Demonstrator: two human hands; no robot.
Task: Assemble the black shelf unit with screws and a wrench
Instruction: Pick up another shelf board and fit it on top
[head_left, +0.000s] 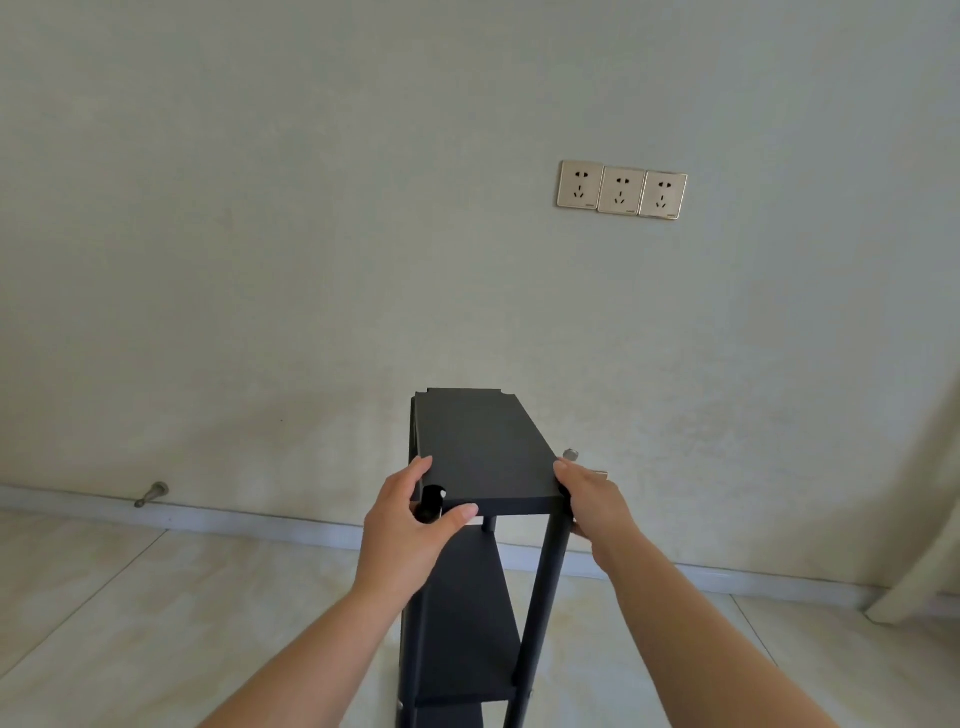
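While my left hand (410, 525) grips the near-left post top and my right hand (592, 501) clasps the black shelf unit's top board (483, 447) between them, loose joints could let it rack sideways.

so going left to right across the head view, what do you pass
door stopper by the skirting → left hand on the near left corner of the shelf → black shelf unit → right hand on its near right corner → wall sockets higher up → curtain at the right edge
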